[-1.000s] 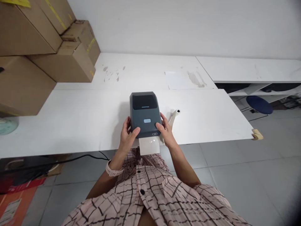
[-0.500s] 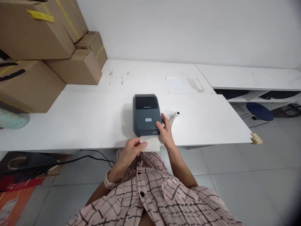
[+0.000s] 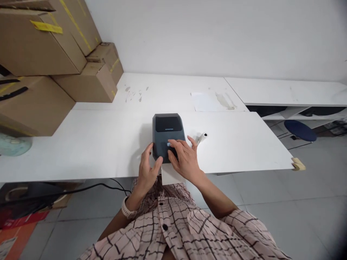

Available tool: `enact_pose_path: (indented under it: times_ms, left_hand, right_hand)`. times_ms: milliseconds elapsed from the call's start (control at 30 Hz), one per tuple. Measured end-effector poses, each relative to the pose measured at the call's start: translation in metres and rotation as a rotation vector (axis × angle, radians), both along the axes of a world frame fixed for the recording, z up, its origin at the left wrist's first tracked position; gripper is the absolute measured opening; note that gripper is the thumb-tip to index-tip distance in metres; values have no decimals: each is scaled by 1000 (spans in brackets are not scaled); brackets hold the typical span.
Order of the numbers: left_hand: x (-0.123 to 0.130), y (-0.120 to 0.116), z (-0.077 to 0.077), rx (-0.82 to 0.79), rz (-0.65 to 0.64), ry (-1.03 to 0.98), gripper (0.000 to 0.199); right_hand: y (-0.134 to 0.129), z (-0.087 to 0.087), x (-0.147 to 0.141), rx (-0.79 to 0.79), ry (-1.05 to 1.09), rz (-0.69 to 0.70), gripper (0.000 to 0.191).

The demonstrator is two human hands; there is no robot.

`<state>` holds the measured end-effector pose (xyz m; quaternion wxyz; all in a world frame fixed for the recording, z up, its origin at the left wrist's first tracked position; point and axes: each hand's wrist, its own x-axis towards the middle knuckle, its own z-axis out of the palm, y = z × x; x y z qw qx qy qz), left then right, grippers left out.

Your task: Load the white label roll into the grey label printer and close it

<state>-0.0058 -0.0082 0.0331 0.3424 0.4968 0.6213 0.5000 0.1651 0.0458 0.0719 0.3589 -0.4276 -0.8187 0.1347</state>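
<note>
A dark blue-grey label printer stands near the table's front edge, its black window towards the wall. From its front a white paper strip hangs out past the table edge. My left hand rests against the printer's left front corner, fingertips on its side and thumb by the front; the fingers are apart. My right hand lies over the front right of the lid, fingers spread, with one fingertip at the light button, now partly covered. Right of the printer lies a small white paper roll with a dark core.
Cardboard boxes are stacked at the back left, near a translucent greenish container. A white sheet lies at the back of the white table. A blue stool stands right; a black cable hangs below left.
My left hand has let go of the paper strip and moved up to the printer's left corner. My right hand has shifted from the right side onto the lid and button.
</note>
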Motion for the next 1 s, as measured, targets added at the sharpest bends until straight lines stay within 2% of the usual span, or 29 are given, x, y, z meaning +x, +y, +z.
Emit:
enact_pose_path:
  times_ms: [100, 200, 300, 500, 600, 733, 900, 1000]
  left_hand:
    - [10, -1, -5, -39, -52, -95, 82]
    - [14, -5, -13, -63, -40, -187, 75]
    - [14, -4, -20, -10, 0, -186, 72]
    - [16, 1, -36, 157, 73, -19, 71]
    - [22, 1, -40, 165, 74, -102, 71]
    - [28, 1, -37, 117, 75, -254, 72]
    - [27, 1, -34, 77, 124, -247, 70]
    - [26, 1, -32, 108, 123, -219, 67]
  right_hand:
    - [-9, -19, 7, -38, 178, -33, 44]
    - [-26, -44, 10, -208, 432, -171, 62]
    - [-37, -55, 11, -398, 573, -195, 67]
    - [-36, -46, 16, -470, 627, -127, 61]
    - [-36, -47, 16, -471, 649, -127, 61]
    - [-37, -51, 12, -455, 679, -137, 61]
    - [-39, -50, 8, -451, 692, -141, 60]
    - [-39, -45, 11, -467, 693, -131, 58]
